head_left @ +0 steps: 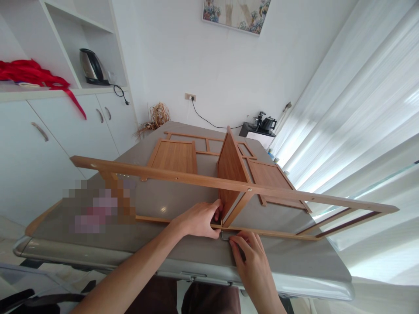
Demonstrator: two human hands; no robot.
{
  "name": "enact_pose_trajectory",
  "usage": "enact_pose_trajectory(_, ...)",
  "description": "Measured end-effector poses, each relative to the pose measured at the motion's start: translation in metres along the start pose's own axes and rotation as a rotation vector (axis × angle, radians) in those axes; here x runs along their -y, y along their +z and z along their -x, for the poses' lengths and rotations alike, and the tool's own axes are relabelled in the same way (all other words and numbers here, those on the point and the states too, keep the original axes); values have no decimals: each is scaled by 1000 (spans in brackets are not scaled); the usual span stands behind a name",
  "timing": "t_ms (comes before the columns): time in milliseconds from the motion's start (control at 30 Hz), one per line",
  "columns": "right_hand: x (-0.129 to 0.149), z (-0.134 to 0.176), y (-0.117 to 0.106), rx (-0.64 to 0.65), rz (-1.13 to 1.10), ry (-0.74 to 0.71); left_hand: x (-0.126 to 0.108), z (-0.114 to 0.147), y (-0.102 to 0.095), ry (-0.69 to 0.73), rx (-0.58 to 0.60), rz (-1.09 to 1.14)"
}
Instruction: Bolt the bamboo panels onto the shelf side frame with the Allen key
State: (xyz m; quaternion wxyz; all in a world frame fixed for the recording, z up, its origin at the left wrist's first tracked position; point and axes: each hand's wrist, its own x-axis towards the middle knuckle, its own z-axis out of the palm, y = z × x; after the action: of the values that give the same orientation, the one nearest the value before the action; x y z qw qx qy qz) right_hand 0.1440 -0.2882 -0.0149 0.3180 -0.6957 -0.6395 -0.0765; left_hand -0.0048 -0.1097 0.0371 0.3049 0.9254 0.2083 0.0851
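One long wooden frame stands on edge along the near side of the grey table, and the action is right down at its middle joint! Look at the left hand: thumb on the near side, fingers tucked behind, it's gripping the lower rail where the upright panel meets it. That hold probably steadies the corner and stops the two pieces shifting apart.

And here's the right hand, just beside it, pinching a thin bent metal key between thumb and fingers. The key's far end reaches the rail under that joint; whether it's seated in a bolt is too small to tell. Holding it by the long arm likely gives better leverage.

Up above, a round bolt head shows on the upper rail, in line with the joint below. Beyond, one flat panel lies left of the upright and another panel right, apparently laid aside to leave working room.
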Motion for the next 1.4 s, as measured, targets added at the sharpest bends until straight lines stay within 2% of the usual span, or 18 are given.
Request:
enact_pose_trajectory(267, -1, -2, -1, 31, -55, -12, 1, -1, 1, 11, -1, -8)
enact_pose_trajectory(533, -8, -7, -6, 127, -153, -3, -1, 0, -1, 3, -3, -6)
enact_pose_trajectory(800, -14, -10, -10, 193, -221, -77, 2, -1, 1, 0, 5, 7)
enact_pose_trajectory(1033, -8, -5, -10, 147, -63, -90, 1, 0, 0, -4, 2, 8)
enact_pose_trajectory(1400, 3, -6, -7, 74, -28, -86, -1, 0, -1, 7, -7, 7)
